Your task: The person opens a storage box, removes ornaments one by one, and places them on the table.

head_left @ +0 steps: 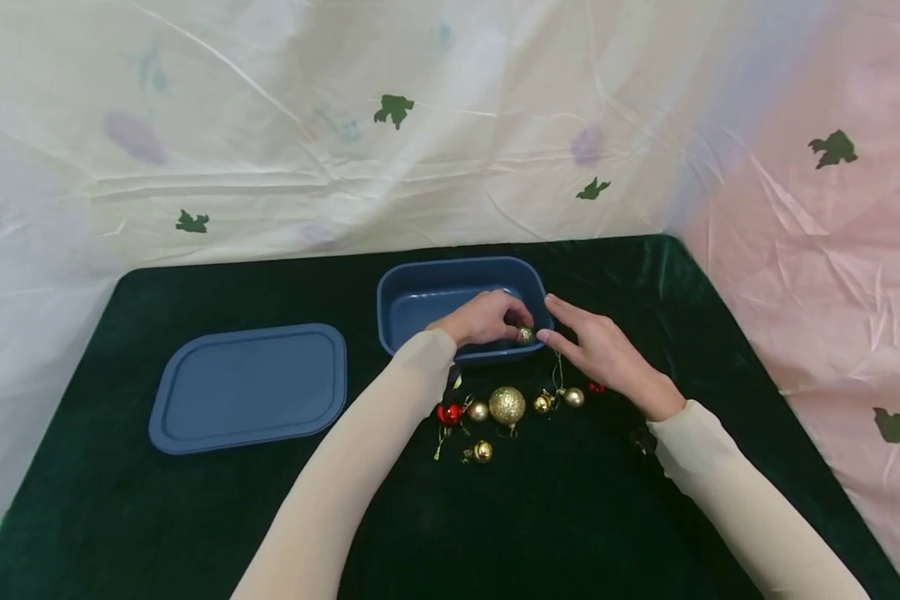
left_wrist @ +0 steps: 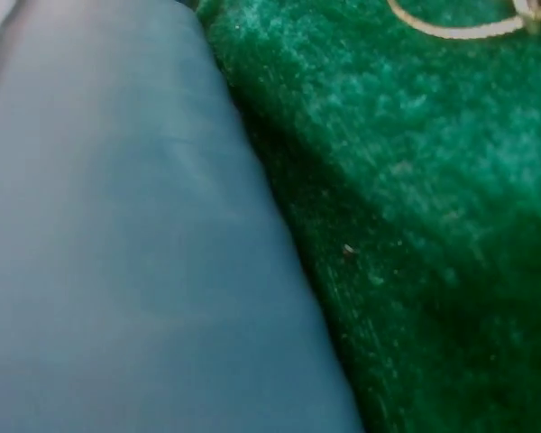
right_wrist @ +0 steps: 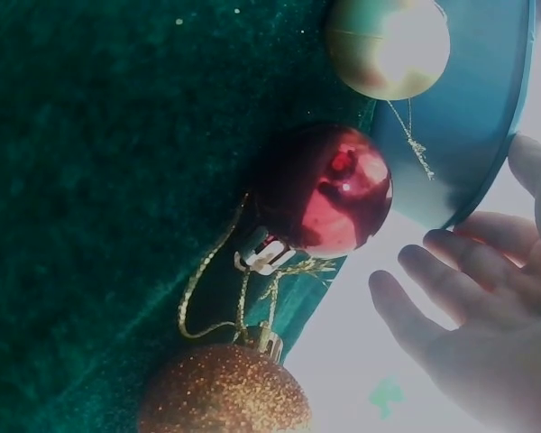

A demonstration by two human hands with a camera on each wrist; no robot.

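Observation:
My left hand (head_left: 487, 318) pinches a small gold glitter bauble (head_left: 525, 335) over the near rim of the open blue container (head_left: 420, 279). My right hand (head_left: 596, 348) hovers just right of it with straight fingers (right_wrist: 451, 289), touching or nearly touching the bauble. Several small baubles lie on the green cloth before the container: a large gold glitter ball (head_left: 507, 405), a red one (head_left: 448, 413), and smooth gold ones (head_left: 482, 451). The right wrist view shows a red bauble (right_wrist: 329, 189), a gold glitter bauble (right_wrist: 221, 397) and a shiny gold bauble (right_wrist: 388, 45) up close.
The blue lid (head_left: 251, 385) lies flat to the left of the container. Dark green velvet (head_left: 195, 517) covers the table, whose edges meet white and pink sheets behind and to the right. The left wrist view shows only the blue container wall (left_wrist: 117, 271) and cloth (left_wrist: 415, 225).

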